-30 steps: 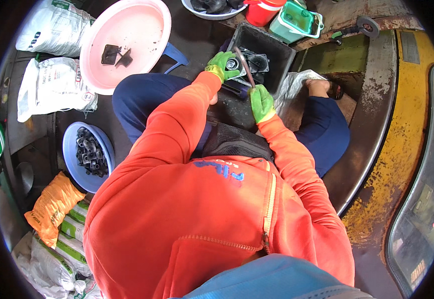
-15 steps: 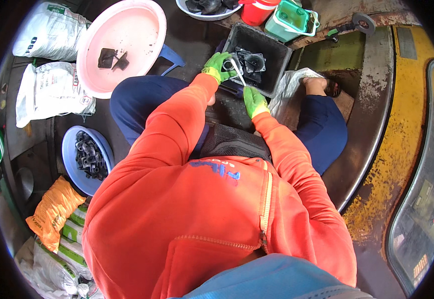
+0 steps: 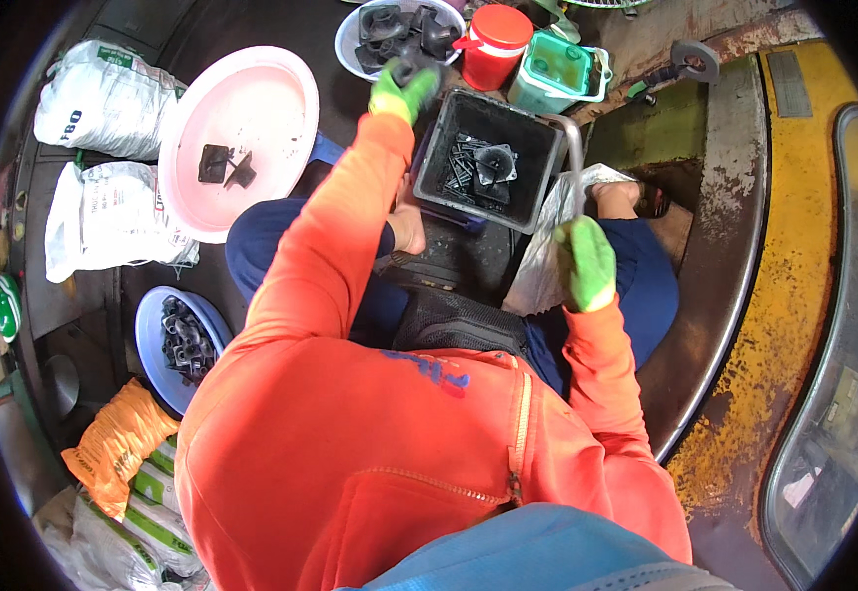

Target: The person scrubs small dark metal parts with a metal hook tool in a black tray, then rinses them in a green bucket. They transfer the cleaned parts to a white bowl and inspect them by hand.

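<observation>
an orange jacket is seen nearest, with dark blue trousers worn below it. at the left, a blue tub is filled with small black parts. the right hand, covered by a green glove, is held over the right leg; its fingers are curled together around the lower end of a curved metal tool, which is blurred and bent leftward at its top. beside it a silvery sheet is laid. beyond a bare foot, loose black pieces are contained in a black bin. to the left, two dark pieces are held in a pink basin. the left hand, also gloved in green, is stretched past the bin's upper left corner; a dark part is seen at its fingertips, but through the blur it cannot be told whether it is pinched. just beyond, a pale bowl is heaped with black mouldings; beside it a red jug and a green container are stood.
</observation>
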Action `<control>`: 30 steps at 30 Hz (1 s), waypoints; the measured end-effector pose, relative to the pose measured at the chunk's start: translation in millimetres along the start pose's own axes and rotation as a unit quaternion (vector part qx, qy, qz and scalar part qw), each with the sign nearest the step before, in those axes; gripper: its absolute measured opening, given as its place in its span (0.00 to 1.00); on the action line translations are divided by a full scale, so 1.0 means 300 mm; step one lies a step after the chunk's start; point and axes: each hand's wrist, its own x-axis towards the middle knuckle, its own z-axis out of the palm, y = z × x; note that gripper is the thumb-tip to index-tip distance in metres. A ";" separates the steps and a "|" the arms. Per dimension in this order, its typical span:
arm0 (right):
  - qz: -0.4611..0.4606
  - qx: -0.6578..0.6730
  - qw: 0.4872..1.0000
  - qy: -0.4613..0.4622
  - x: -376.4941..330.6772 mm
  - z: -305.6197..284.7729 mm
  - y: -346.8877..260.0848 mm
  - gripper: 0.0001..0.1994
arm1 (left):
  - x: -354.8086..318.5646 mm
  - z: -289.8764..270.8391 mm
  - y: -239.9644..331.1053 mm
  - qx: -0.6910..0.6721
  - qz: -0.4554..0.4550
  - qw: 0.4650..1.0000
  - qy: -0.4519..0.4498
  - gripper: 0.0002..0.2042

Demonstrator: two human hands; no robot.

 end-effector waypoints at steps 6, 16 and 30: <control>0.441 0.474 0.751 0.128 -0.020 -0.086 -0.076 0.17 | 0.232 0.088 0.010 0.422 -0.024 0.896 0.135 0.51; 0.497 0.571 0.642 0.125 0.043 -0.127 -0.080 0.20 | -0.184 0.526 -0.329 0.515 0.024 0.788 -0.336 0.16; 0.538 0.539 0.643 0.084 0.064 -0.094 -0.051 0.19 | -0.077 0.525 -0.397 0.398 0.106 0.773 -0.483 0.13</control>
